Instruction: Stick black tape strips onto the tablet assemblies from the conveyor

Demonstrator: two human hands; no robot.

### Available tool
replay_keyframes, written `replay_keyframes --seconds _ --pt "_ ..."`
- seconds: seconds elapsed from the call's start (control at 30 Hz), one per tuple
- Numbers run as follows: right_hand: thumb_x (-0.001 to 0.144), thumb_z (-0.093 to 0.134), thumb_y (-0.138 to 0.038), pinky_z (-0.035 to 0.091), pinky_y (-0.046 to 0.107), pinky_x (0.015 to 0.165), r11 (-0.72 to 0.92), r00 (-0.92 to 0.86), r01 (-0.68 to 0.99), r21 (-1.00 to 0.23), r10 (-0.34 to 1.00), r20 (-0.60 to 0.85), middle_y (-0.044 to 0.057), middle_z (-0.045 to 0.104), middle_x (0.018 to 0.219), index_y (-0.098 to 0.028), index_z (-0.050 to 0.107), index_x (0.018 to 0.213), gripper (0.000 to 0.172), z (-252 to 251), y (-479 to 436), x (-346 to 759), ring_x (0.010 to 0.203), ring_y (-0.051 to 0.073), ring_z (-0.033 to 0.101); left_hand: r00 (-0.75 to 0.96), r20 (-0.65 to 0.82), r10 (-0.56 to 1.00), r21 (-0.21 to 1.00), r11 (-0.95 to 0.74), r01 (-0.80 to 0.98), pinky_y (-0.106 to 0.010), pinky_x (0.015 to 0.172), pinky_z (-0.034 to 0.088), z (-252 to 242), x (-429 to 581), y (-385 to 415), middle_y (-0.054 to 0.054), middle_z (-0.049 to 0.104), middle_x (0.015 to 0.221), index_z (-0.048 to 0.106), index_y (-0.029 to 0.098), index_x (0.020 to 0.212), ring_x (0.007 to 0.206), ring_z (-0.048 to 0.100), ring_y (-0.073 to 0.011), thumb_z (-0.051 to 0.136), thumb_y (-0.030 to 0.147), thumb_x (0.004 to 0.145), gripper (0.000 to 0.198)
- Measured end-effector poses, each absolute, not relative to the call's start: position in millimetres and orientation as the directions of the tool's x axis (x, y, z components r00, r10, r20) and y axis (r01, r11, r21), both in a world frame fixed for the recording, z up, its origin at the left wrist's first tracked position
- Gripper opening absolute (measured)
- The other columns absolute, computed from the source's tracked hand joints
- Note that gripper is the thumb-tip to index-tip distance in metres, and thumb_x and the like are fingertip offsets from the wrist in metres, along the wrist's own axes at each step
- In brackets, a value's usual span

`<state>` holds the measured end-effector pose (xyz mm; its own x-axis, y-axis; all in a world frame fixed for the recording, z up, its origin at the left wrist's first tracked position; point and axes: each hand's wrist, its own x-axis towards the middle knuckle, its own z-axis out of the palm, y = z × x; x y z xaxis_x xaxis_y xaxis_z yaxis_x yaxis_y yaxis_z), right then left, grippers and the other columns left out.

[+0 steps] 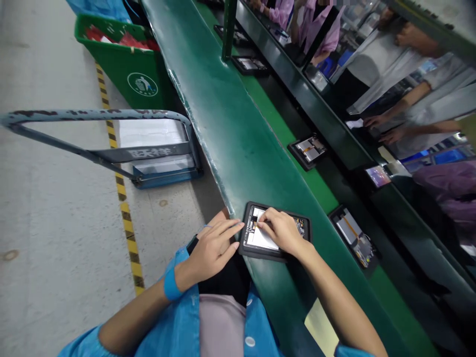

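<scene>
An opened tablet [274, 231] in a black tray lies on the green bench [230, 129] right in front of me, its white and orange insides showing. My right hand [281, 229] rests on top of it, fingers curled and pressing near the orange strip at its left end. My left hand [212, 248] steadies the tablet's near edge, fingers stretched out together against the frame. A blue band circles my left wrist.
More opened tablets [308, 150] [355, 237] [250, 64] ride the brighter green belt beyond. Other people sit across the line, their hands [386, 130] at work. On the floor to the left stand a green bin [128, 64] and a trolley [111, 148] with stacked white sheets.
</scene>
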<state>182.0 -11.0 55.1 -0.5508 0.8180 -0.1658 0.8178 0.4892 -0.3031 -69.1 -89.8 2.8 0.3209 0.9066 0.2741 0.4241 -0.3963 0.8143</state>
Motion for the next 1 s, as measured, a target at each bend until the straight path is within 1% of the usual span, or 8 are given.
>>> replay_keyframes --seconds 0.13,0.23,0.3,0.4,0.5,0.6,0.83,1.0 --pt "0.102 0.06 -0.026 0.037 0.03 0.072 0.57 -0.58 0.814 -0.109 0.789 -0.202 0.005 0.07 0.095 -0.019 0.065 0.095 0.012 49.1 -10.2 172.5 0.082 0.018 0.066 0.289 0.136 0.948 0.952 -0.206 0.228 -0.043 0.11 0.05 3.5 -69.0 -89.3 -0.012 0.066 0.139 0.057 0.021 0.144 0.128 0.061 -0.0249 0.053 0.026 0.098 0.046" --pt "0.103 0.058 -0.026 0.039 0.03 0.073 0.589 -0.593 0.804 -0.081 0.782 -0.193 0.006 0.07 0.095 -0.018 0.066 0.095 0.013 47.1 -11.6 173.4 0.084 0.019 0.066 0.32 -0.021 0.947 1.0 0.025 -0.008 -0.041 0.1 0.055 -1.3 -67.8 -88.0 -0.013 0.07 0.131 0.054 0.021 0.147 0.115 0.067 -0.0233 0.054 0.025 0.098 0.05" --pt "0.103 0.058 -0.028 0.04 0.029 0.074 0.553 -0.573 0.818 -0.157 0.807 -0.141 0.005 0.069 0.096 -0.02 0.065 0.097 0.013 47.9 -14.3 177.3 0.084 0.018 0.066 0.376 -0.07 0.924 0.975 0.143 -0.169 -0.039 0.094 0.056 -5.0 -67.0 -86.4 -0.014 0.071 0.128 0.051 0.02 0.15 0.108 0.07 -0.0228 0.055 0.025 0.097 0.053" --pt "0.102 0.059 -0.035 0.044 0.028 0.075 0.456 -0.502 0.811 -0.366 0.864 -0.036 0.004 0.069 0.1 -0.022 0.064 0.104 0.014 52.8 -20.4 182.7 0.086 0.018 0.067 0.451 -0.078 0.889 0.916 0.242 -0.32 -0.037 0.087 0.055 -9.4 -65.5 -83.9 -0.016 0.071 0.127 0.046 0.021 0.153 0.104 0.071 -0.0229 0.057 0.025 0.096 0.058" --pt "0.1 0.06 -0.04 0.045 0.027 0.073 0.406 -0.47 0.738 -0.54 0.883 0.021 0.004 0.067 0.097 -0.023 0.064 0.107 0.019 61.7 -26.8 180.7 0.083 0.018 0.066 0.49 -0.085 0.868 0.875 0.3 -0.38 -0.036 0.085 0.054 -10.2 -63.4 -82.9 -0.016 0.072 0.127 0.04 0.022 0.157 0.101 0.071 -0.0226 0.06 0.026 0.095 0.065" --pt "0.101 0.059 -0.038 0.046 0.029 0.072 0.395 -0.489 0.652 -0.647 0.871 0.038 0.004 0.066 0.092 -0.022 0.066 0.102 0.017 70.3 -32.2 172.0 0.08 0.018 0.064 0.518 -0.107 0.849 0.858 0.342 -0.383 -0.036 0.084 0.054 -6.4 -61.0 -84.0 -0.017 0.072 0.128 0.035 0.022 0.159 0.101 0.071 -0.0225 0.06 0.028 0.096 0.068" --pt "0.101 0.058 -0.036 0.045 0.03 0.071 0.398 -0.521 0.577 -0.713 0.852 0.054 0.004 0.066 0.09 -0.022 0.068 0.101 0.017 70.6 -38.2 160.2 0.077 0.018 0.061 0.526 -0.132 0.84 0.877 0.346 -0.332 -0.037 0.086 0.053 4.5 -58.5 -88.1 -0.017 0.074 0.123 0.03 0.019 0.161 0.099 0.072 -0.0219 0.05 0.041 0.104 0.064" --pt "0.101 0.058 -0.036 0.043 0.029 0.069 0.38 -0.534 0.55 -0.744 0.845 0.036 0.003 0.064 0.086 -0.022 0.07 0.099 0.018 68.1 -41.1 157.5 0.076 0.017 0.06 0.546 -0.135 0.827 0.878 0.355 -0.32 -0.037 0.084 0.052 -0.6 -55.7 -89.4 -0.017 0.076 0.116 0.016 0.017 0.164 0.096 0.073 -0.0229 0.051 0.044 0.103 0.075"
